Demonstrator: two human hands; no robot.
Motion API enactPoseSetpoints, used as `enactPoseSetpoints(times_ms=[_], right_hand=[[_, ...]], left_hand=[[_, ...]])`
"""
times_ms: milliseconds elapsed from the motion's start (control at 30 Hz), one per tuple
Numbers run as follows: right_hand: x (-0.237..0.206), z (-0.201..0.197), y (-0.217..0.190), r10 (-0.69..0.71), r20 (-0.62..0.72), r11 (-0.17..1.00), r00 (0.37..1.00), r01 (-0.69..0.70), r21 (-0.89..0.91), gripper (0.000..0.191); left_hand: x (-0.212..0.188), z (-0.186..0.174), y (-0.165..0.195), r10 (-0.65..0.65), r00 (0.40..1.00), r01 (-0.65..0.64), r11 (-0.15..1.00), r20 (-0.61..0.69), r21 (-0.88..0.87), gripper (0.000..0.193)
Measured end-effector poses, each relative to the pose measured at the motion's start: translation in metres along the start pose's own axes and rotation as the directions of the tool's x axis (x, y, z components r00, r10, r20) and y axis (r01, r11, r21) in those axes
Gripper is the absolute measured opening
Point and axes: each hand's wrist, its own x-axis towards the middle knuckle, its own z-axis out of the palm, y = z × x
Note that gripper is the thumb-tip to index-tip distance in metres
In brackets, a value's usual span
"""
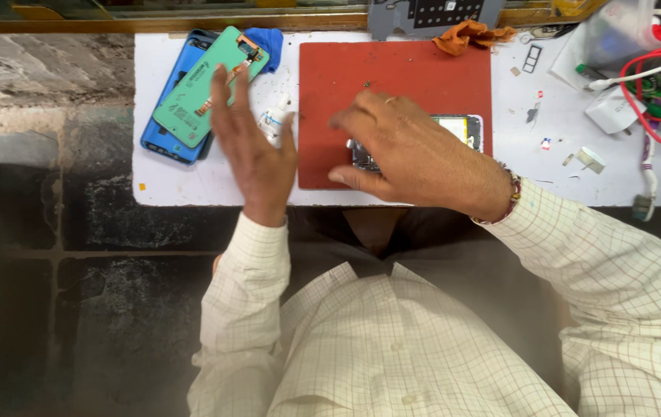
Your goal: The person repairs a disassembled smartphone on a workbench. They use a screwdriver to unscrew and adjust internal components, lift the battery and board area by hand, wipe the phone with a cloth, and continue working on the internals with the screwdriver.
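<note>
On the red rectangular rubber mat, the right hand covers an opened phone body; its grip is hidden. Left of the mat, the left hand hovers open, empty, beside a small white bottle.

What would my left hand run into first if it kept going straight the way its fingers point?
Most likely the green phone panel lying on the blue phone case. The left hand points up and slightly left, fingertips already over the panel's edge; height above it is unclear.
</note>
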Motion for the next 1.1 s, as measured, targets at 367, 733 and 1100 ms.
enactPoseSetpoints(times_ms=[367, 733, 1100], right_hand=[[0.009, -0.001, -0.011, 0.074, 0.056, 0.997, 0.996, -0.072, -0.035, 0.036], [-0.039, 0.015, -0.002, 0.277, -0.205, 0.932, 0.939, -0.211, 0.295, 0.027], [-0.173, 0.018, 0.035, 0.732, -0.538, 0.589, 0.418, 0.008, 0.808, 0.025]], left_hand=[[-0.02, 0.015, 0.016, 0.059, 0.92, 0.126, 0.892, 0.387, -0.435, 0.074], [-0.006, 0.028, 0.013, -0.168, 0.865, 0.385, 0.827, 0.473, -0.41, 0.048], [0.057, 0.091, -0.003, -0.183, 0.868, 0.264, 0.957, 0.461, -0.118, 0.013]])
